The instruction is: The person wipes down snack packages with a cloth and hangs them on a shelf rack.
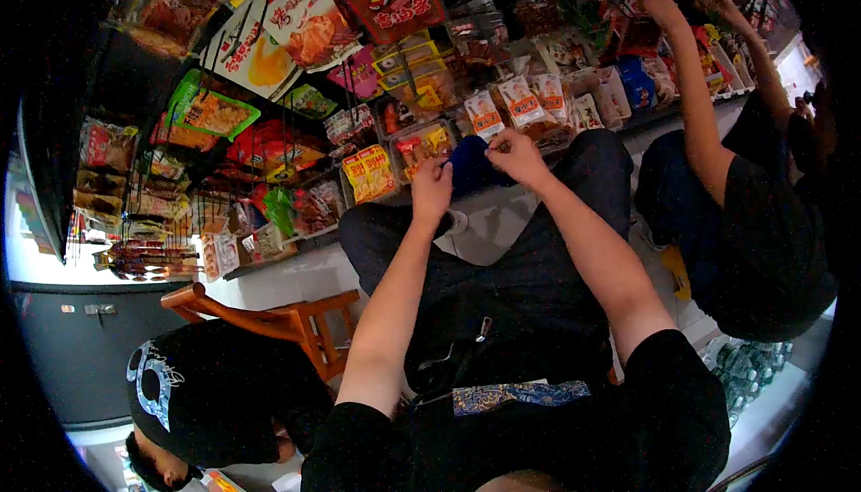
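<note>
Grip on L hand (432, 187) & R hand (518, 158) looks pinched nearly closed on opp. sides of the dark-blue item (472, 171), btwn them, near side of white snack packs (526, 103); light, even tension should suit.

Display shelf (285, 252), front edge stocked.
Yellow snack packet (369, 174) left of the edge's midpoint; white-and-orange snack packets (523, 102) near midpoint; pale plastic bin (613, 97) and blue packet (638, 87) toward right end.
</note>
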The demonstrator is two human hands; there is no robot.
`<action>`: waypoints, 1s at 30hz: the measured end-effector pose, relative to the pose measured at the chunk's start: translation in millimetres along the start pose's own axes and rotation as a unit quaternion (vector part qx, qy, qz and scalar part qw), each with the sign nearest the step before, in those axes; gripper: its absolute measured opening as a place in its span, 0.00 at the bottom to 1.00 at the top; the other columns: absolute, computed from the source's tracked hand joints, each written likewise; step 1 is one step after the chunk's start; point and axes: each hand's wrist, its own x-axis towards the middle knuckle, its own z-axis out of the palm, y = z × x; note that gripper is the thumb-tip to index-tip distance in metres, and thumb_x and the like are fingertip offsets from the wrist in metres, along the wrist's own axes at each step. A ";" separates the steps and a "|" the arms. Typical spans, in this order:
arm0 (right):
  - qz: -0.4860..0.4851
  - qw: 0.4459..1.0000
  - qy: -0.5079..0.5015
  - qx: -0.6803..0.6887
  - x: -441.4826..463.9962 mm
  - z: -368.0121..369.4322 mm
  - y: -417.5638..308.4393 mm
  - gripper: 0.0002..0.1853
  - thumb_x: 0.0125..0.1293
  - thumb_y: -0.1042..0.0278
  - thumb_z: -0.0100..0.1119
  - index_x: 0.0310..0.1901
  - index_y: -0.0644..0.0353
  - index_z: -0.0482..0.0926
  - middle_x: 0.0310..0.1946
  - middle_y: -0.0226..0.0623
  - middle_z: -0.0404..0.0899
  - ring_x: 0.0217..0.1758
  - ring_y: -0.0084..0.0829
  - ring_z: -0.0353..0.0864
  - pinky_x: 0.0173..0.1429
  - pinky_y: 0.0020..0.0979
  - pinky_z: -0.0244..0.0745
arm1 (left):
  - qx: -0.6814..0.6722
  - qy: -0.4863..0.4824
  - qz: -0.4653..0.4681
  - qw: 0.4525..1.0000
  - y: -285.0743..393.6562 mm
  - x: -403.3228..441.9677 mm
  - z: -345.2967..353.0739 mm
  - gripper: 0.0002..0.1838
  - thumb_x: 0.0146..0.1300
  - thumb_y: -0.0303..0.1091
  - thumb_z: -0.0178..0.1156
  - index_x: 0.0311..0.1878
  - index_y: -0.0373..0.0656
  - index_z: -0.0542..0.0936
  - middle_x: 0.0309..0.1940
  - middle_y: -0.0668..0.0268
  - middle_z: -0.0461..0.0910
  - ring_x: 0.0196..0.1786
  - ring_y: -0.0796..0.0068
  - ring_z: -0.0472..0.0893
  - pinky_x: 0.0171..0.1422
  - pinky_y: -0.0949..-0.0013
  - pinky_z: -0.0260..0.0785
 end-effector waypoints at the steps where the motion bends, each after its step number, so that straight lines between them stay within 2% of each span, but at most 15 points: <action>1: -0.020 1.000 -0.004 0.019 -1.8 6.7 0.0 0.12 0.52 0.65 0.67 0.32 0.63 0.76 0.28 0.37 0.79 0.33 0.27 0.78 0.39 0.31 0.73 | 0.023 0.005 0.029 0.999 1.7 -1.3 3.6 0.14 0.64 0.33 0.56 0.48 0.32 0.75 0.24 0.59 0.79 0.24 0.76 0.76 0.29 0.71 0.68; 3: -0.060 0.997 -0.011 0.056 -2.0 17.5 8.0 0.12 0.52 0.65 0.67 0.33 0.62 0.76 0.28 0.37 0.79 0.32 0.28 0.77 0.39 0.31 0.73 | 0.069 0.015 0.087 0.994 7.1 -5.1 9.9 0.16 0.64 0.32 0.56 0.51 0.31 0.74 0.29 0.55 0.81 0.29 0.72 0.80 0.33 0.67 0.71; 7: -0.074 0.991 -0.052 0.094 1.4 31.7 20.3 0.11 0.53 0.67 0.66 0.34 0.62 0.77 0.29 0.36 0.79 0.32 0.26 0.76 0.38 0.30 0.73 | 0.109 -0.007 0.087 0.990 12.0 -8.8 19.6 0.14 0.62 0.31 0.57 0.48 0.33 0.75 0.27 0.54 0.81 0.28 0.69 0.80 0.34 0.66 0.70; 8: -0.076 0.992 -0.054 0.083 1.7 32.5 22.2 0.10 0.53 0.68 0.66 0.34 0.62 0.77 0.29 0.36 0.79 0.32 0.26 0.76 0.38 0.30 0.73 | 0.122 -0.003 0.061 0.991 12.7 -12.5 22.7 0.13 0.62 0.32 0.57 0.47 0.34 0.77 0.29 0.51 0.81 0.30 0.64 0.81 0.36 0.65 0.71; 17: -0.053 0.990 -0.072 0.104 3.9 31.9 26.5 0.10 0.53 0.68 0.65 0.35 0.63 0.78 0.31 0.36 0.80 0.33 0.26 0.77 0.40 0.30 0.73 | 0.125 0.021 0.082 0.989 23.7 -18.0 20.4 0.14 0.62 0.34 0.57 0.47 0.36 0.77 0.33 0.49 0.81 0.36 0.57 0.83 0.40 0.63 0.72; 20: -0.061 0.990 -0.070 0.105 2.8 31.7 25.4 0.10 0.54 0.68 0.64 0.35 0.63 0.78 0.31 0.35 0.80 0.34 0.26 0.78 0.40 0.30 0.74 | 0.122 0.014 0.045 0.991 31.7 -21.3 20.7 0.14 0.62 0.33 0.57 0.48 0.36 0.77 0.33 0.49 0.81 0.37 0.55 0.82 0.41 0.62 0.73; 26: -0.047 0.986 -0.105 0.118 2.3 31.4 22.4 0.09 0.57 0.68 0.62 0.37 0.63 0.79 0.32 0.34 0.80 0.36 0.24 0.78 0.43 0.28 0.74 | 0.142 0.036 0.125 0.981 16.4 -19.1 23.2 0.15 0.61 0.33 0.58 0.49 0.37 0.77 0.33 0.49 0.81 0.38 0.56 0.82 0.43 0.62 0.72; 30: -0.060 0.972 -0.156 0.164 -2.5 27.8 12.9 0.08 0.61 0.69 0.58 0.39 0.63 0.80 0.34 0.33 0.81 0.38 0.23 0.78 0.45 0.26 0.73 | 0.159 -0.005 0.081 0.984 29.2 -22.3 13.4 0.16 0.61 0.34 0.59 0.50 0.39 0.77 0.37 0.49 0.81 0.40 0.55 0.81 0.44 0.62 0.72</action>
